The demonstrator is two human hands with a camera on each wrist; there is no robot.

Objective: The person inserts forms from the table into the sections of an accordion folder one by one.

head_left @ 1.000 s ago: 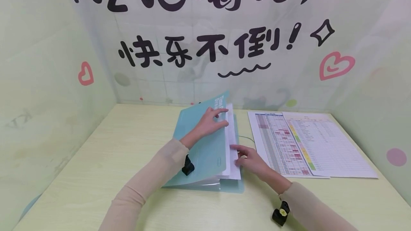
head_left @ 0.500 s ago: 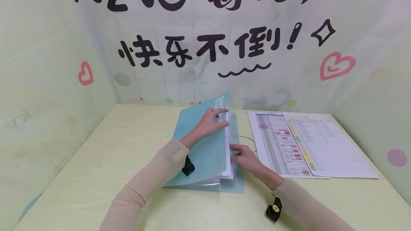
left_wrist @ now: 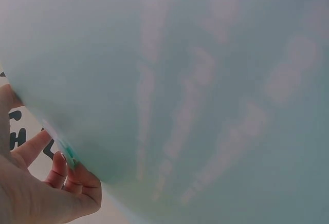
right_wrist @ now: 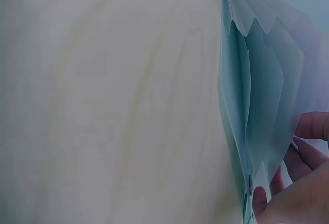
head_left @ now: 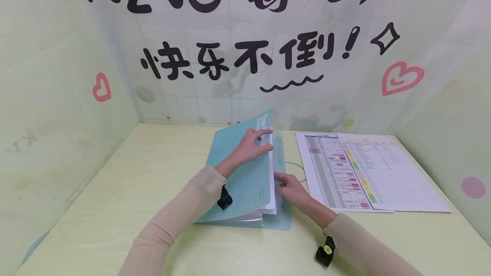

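A light-blue file folder with white lettering on its cover lies on the table, its cover raised at the right side. My left hand holds the free edge of this cover. In the left wrist view, the fingers of the left hand bend around the cover's edge. White paper shows as a narrow strip along the folder's opening. There, my right hand pinches at the paper's edge between index finger and thumb. In the right wrist view, pleated blue pockets fan out beside the right hand.
Two printed sheets lie overlapping at the right: a table with red cells and a list with a yellow-green stripe. A thin cord loops from the folder toward them. A lettered wall sheet stands behind the table.
The white sheet that stuck out at the folder's right side has slid leftward into it. My right hand has moved left with it; the left hand has stayed in place.
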